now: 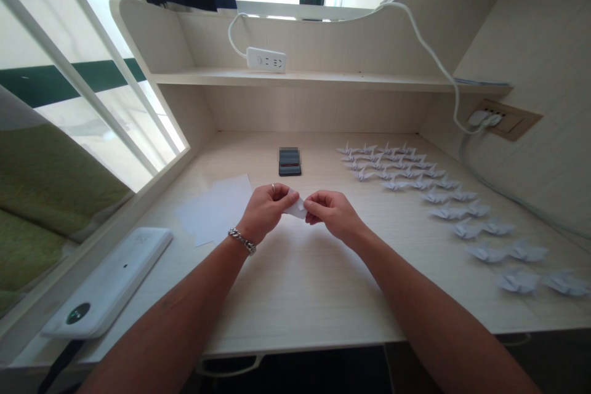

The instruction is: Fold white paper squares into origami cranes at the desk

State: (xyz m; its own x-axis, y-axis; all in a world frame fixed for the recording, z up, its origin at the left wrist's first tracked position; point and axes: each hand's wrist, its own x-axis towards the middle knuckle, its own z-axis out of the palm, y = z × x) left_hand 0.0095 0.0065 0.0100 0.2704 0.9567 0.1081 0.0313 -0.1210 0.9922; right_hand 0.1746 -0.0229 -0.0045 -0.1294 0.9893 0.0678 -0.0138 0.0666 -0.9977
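Note:
A small folded piece of white paper is held above the middle of the desk, between both hands. My left hand, with a ring and a chain bracelet, pinches its left side between thumb and fingers. On the other side, my right hand grips the right edge with thumb and curled fingers. The fingertips cover part of the paper, so its exact fold is hard to make out. Loose white paper sheets lie left of my left hand. Several folded paper cranes stand in rows to the right.
Behind the hands lies a small dark case. A white power bank-like device with a round display sits at the left edge. The shelf holds a power strip. Its cord and a wall socket are on the right.

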